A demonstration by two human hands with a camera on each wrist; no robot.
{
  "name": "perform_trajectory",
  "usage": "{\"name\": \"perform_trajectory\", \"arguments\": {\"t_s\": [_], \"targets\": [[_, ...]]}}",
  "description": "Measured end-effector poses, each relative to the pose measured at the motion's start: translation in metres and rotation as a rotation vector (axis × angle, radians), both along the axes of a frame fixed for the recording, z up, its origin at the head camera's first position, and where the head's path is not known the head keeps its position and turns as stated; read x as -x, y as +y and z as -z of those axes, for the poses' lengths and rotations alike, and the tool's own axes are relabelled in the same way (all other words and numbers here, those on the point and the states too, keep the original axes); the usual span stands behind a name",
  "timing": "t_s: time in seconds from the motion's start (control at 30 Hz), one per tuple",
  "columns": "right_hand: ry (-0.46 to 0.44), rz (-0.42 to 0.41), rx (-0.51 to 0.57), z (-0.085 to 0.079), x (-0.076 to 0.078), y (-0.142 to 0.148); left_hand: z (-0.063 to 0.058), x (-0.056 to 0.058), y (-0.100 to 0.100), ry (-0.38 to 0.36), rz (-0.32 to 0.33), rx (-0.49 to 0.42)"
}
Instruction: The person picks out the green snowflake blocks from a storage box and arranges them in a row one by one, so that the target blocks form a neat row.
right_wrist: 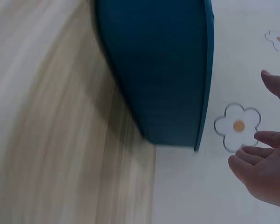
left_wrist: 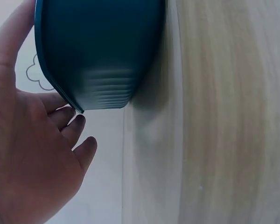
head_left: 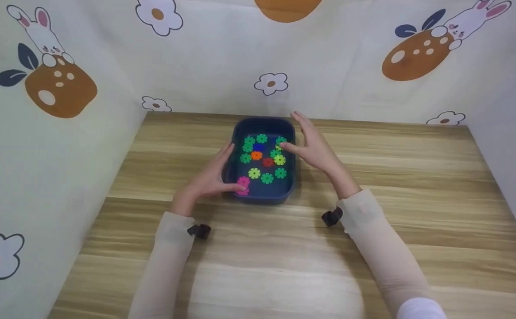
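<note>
A dark blue rectangular tub (head_left: pixel 264 197) stands on the wooden table, holding several notched plastic discs in green, yellow-green, pink, orange, red and blue. The left hand (head_left: pixel 209 176) is at the tub's left side, its thumb reaching over the near left corner above the pink discs (head_left: pixel 243 181). Its fingers extend along the left rim; in the left wrist view they are by the rim, loosely bent. On the other side, the right hand (head_left: pixel 314 148) has its fingers spread, with the thumb over the right rim. The right wrist view shows this hand apart from the tub wall (right_wrist: pixel 158 79).
Wood-grain table top (head_left: pixel 417 186) surrounds the tub. A pale cloth backdrop (head_left: pixel 213 57) printed with flowers, rabbits and orange fruit rises behind and at both sides. A small black camera (head_left: pixel 200 231) sits on the left wrist, another camera (head_left: pixel 332 216) on the right.
</note>
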State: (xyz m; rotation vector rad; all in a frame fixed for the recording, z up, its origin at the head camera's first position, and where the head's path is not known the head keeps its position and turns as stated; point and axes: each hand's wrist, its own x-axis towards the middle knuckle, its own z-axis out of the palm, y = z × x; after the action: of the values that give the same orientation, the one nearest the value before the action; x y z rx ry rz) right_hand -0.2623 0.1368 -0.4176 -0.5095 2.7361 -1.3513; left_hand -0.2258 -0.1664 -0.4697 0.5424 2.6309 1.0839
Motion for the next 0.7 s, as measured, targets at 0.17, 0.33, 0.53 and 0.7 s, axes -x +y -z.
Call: {"name": "perform_trajectory", "arguments": {"t_s": [0.17, 0.33, 0.53, 0.7], "targets": [[-0.067, -0.063, 0.116, 0.004, -0.001, -0.025, 0.003, 0.001, -0.001, 0.009, 0.026, -0.022], [-0.168, -0.085, 0.207, 0.011, 0.003, -0.049, 0.003, 0.003, -0.004, -0.048, 0.039, -0.090], [-0.301, -0.020, 0.244, 0.034, 0.009, -0.074, 0.009, 0.000, -0.003, -0.024, 0.050, -0.092], [-0.378, 0.008, 0.150, 0.043, 0.018, -0.085, 0.006, 0.000, 0.003, 0.009, 0.034, -0.070]]}}
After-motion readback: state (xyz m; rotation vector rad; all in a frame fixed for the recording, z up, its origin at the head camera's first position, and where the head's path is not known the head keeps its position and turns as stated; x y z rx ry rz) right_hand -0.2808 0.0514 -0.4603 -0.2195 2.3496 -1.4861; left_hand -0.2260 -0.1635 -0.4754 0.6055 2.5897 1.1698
